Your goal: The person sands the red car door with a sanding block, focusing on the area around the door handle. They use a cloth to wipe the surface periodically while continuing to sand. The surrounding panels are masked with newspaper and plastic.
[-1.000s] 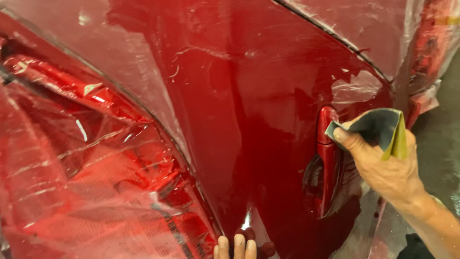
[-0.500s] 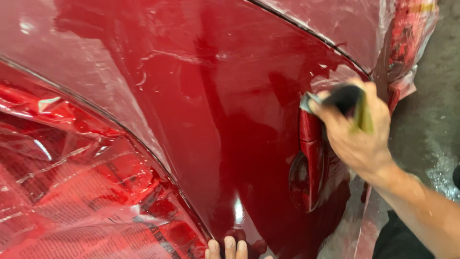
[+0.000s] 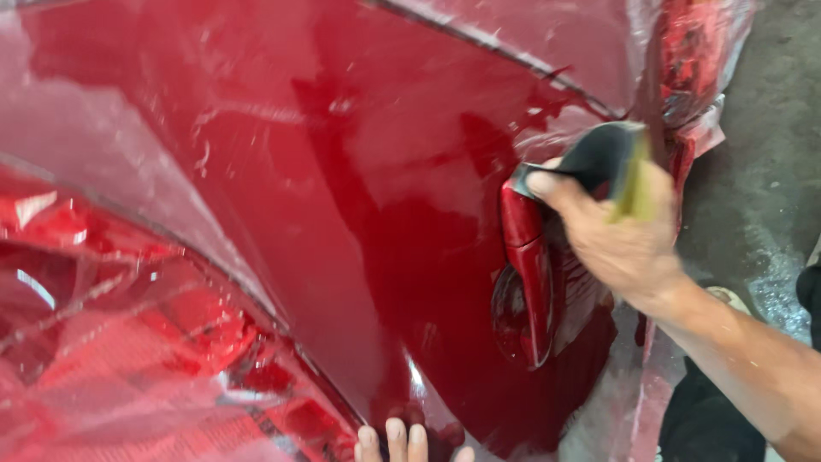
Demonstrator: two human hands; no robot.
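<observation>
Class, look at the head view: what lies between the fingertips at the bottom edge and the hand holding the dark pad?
Between the left hand and right hand with its pad: glossy red car panel and its door handle.

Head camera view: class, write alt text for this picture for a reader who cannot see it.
A person's right hand presses a folded dark pad with a yellow-green edge against a glossy red car panel, just above the red door handle. The left hand's fingertips touch the panel's lower edge. Clear plastic film covers nearby parts.
</observation>
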